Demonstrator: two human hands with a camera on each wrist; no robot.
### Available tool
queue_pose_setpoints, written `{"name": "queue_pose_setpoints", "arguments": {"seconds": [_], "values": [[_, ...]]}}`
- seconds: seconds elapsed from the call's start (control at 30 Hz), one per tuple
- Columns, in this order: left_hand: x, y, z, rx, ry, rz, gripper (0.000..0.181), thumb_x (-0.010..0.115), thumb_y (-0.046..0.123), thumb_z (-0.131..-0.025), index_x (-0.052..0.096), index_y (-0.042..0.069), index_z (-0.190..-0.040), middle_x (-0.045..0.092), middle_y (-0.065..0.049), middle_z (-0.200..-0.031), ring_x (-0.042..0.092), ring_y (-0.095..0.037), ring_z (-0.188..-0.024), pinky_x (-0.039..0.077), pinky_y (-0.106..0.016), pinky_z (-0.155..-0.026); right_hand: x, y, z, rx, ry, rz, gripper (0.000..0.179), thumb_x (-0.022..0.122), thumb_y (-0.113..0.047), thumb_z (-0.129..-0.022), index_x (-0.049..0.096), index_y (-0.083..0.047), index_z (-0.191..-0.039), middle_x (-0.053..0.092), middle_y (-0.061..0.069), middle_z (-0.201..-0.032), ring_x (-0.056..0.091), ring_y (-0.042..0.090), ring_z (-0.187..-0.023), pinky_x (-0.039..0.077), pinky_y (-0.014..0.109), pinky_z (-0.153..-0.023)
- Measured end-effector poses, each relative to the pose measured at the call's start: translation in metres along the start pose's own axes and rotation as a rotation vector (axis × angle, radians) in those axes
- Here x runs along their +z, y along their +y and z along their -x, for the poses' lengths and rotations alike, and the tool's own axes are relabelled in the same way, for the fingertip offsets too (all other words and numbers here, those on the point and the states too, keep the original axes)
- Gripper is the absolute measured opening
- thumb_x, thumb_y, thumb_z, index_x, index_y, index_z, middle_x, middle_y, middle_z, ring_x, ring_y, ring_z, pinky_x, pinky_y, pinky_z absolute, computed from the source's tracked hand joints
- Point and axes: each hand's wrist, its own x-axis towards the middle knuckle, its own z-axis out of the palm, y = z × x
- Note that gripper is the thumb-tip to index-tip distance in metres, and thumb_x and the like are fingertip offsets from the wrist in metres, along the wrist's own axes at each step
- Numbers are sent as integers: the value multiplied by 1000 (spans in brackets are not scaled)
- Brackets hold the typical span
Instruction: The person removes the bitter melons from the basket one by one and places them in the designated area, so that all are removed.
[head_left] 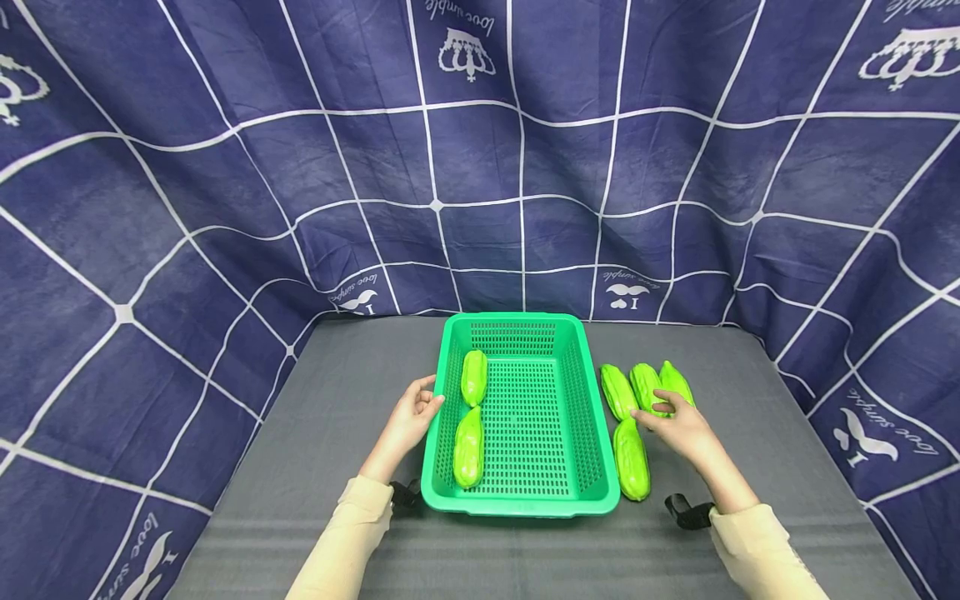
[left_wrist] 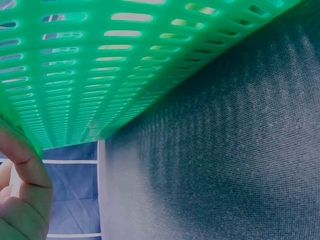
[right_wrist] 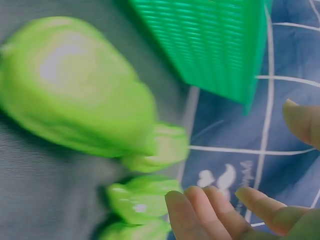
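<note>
A green plastic basket (head_left: 525, 505) stands on the grey table. My left hand (head_left: 408, 414) holds its left rim; the left wrist view shows a bent digit against the rim (left_wrist: 32, 142). Two glossy light-green bitter melons lie along the basket's left side, the far one (head_left: 474, 377) end to end with the near one (head_left: 468, 450). Right of the basket, my right hand (head_left: 678, 425) hovers over more bitter melons, its fingers loosely spread and holding nothing. The nearest bitter melon (head_left: 632, 460) lies below the hand; several others (head_left: 618, 392) lie behind, partly covered by its fingers.
The grey table (head_left: 360, 367) extends to both sides of the basket. A dark blue curtain (head_left: 480, 233) with white grid lines closes off the back and sides. Black straps (head_left: 688, 512) are on both wrists.
</note>
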Motion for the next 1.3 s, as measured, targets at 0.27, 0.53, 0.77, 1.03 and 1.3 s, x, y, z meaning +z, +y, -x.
{"name": "queue_pose_setpoints", "arguments": {"seconds": [0.27, 0.53, 0.77, 1.03, 1.3], "values": [[-1, -2, 0, 2, 3, -8, 52, 59, 16, -100, 40, -2, -145, 62, -15, -100, 59, -13, -79, 46, -31, -74, -7, -32, -3, -82, 89, -17, 78, 62, -38, -95, 29, 7, -149, 45, 34, -141, 48, 47, -129, 44, 54, -100], [-1, -2, 0, -1, 6, -18, 52, 59, 18, -100, 41, -1, -146, 63, -16, -102, 61, -14, -82, 47, -31, -75, 5, -70, -3, -147, 130, -151, 77, 64, -33, -96, 26, 2, -152, 41, 28, -147, 45, 44, -133, 42, 53, -105], [-1, 1, 0, -5, 11, -17, 51, 59, 16, -100, 41, -1, -145, 63, -16, -101, 59, -14, -80, 46, -31, -74, 23, -102, -8, -206, 131, -182, 79, 67, -39, -93, 29, -2, -152, 44, 24, -147, 47, 41, -132, 43, 52, -103], [0, 0, -1, -11, 5, -8, 52, 59, 17, -100, 41, 0, -146, 62, -14, -100, 57, -13, -79, 44, -31, -74, 54, -127, -13, -251, 91, -203, 78, 70, -39, -91, 33, -6, -151, 47, 19, -145, 50, 38, -130, 45, 52, -100], [0, 1, -2, -14, 9, -6, 52, 59, 16, -100, 41, 0, -146, 61, -14, -99, 54, -13, -76, 43, -31, -72, 91, -147, -12, -273, 45, -212, 80, 74, -42, -86, 37, -8, -149, 48, 16, -143, 52, 36, -127, 46, 52, -98]]}}
